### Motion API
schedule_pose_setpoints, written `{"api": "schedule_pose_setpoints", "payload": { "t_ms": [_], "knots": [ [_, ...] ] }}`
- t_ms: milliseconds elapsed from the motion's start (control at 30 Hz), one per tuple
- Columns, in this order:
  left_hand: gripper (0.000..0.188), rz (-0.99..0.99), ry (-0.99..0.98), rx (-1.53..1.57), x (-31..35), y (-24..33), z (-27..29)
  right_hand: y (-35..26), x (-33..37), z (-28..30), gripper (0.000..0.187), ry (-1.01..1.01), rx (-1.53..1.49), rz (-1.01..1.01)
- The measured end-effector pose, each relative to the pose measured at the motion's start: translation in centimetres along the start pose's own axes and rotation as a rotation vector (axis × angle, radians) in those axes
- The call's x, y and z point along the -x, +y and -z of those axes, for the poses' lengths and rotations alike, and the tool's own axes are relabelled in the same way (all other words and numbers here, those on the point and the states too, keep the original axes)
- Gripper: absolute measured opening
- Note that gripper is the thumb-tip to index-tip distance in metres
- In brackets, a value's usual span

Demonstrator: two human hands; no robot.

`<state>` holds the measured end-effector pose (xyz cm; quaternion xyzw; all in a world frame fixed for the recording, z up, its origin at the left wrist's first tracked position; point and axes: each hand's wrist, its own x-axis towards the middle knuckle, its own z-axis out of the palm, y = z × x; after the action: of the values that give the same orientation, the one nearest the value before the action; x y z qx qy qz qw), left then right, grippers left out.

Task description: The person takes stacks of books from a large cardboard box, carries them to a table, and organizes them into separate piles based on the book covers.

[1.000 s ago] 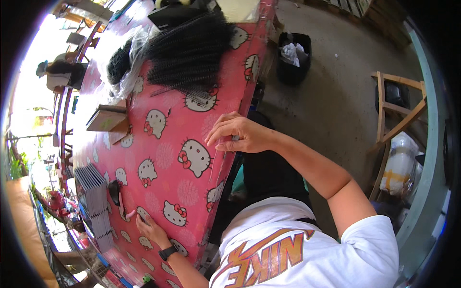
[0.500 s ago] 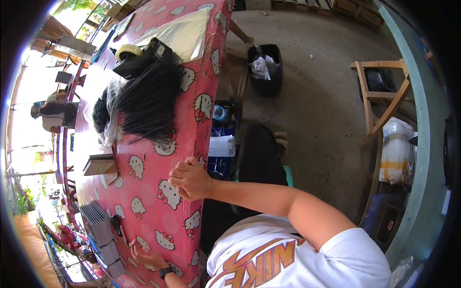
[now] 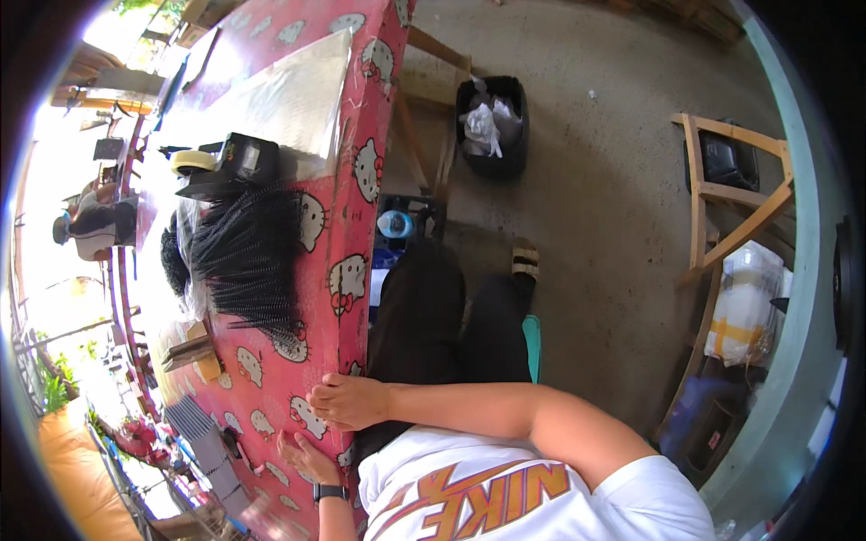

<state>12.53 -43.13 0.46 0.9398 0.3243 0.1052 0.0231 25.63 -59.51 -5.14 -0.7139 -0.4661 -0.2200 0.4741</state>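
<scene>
My right hand (image 3: 350,402) is curled closed at the edge of the pink cartoon-print table cover (image 3: 347,298); whatever its fingers may hold is hidden. Just below it, my left hand (image 3: 308,458), with a dark watch on the wrist, has its fingers stretched out over the cover and is empty. Left of that hand lie a small dark-ended tool (image 3: 231,442) and a stack of grey-white booklets (image 3: 209,460) crossed by dark lines. Farther up lies a large bundle of thin black ridged strands (image 3: 248,257), like plastic binding coils, partly in clear plastic.
A black tape dispenser (image 3: 248,162) stands beyond the bundle, near a plastic-covered pale sheet (image 3: 311,99). A small brown block (image 3: 191,352) sits nearer. Beside the table are a black bin (image 3: 494,158) with white scraps and a wooden stand (image 3: 695,194). Another person (image 3: 99,221) is at far left.
My left hand has moved up and right across the table, close to my right hand. My right hand stays closed at the edge. The whole view has shifted somewhat.
</scene>
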Motion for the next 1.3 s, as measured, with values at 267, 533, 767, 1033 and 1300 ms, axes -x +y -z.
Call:
{"api": "schedule_pose_setpoints", "payload": {
  "t_ms": [267, 533, 767, 1033, 1300],
  "knots": [
    [0.051, 0.047, -0.047, -0.032, -0.6, 0.2, 0.3, 2.3, -0.9, 7.0, 0.012, -0.243, -0.804, -0.322],
    [0.045, 0.194, -0.013, -0.016, -0.6, 1.3, 1.1, 10.0, 23.4, 25.7, 0.021, -0.317, -0.078, -1.582],
    [0.045, 0.227, 0.022, 0.105, -0.8, 0.8, 1.3, 16.4, 39.7, 37.3, 0.01, 0.434, -0.087, -2.043],
    [0.04, 0.224, 0.048, 0.105, -0.5, 1.6, 0.8, 21.8, 16.9, 24.1, 0.028, -0.589, -0.174, -1.416],
    [0.037, 0.185, 0.108, 0.184, -0.3, 2.8, 2.1, 26.9, 11.9, 25.6, 0.024, -0.524, -0.197, -1.354]
  ]
}}
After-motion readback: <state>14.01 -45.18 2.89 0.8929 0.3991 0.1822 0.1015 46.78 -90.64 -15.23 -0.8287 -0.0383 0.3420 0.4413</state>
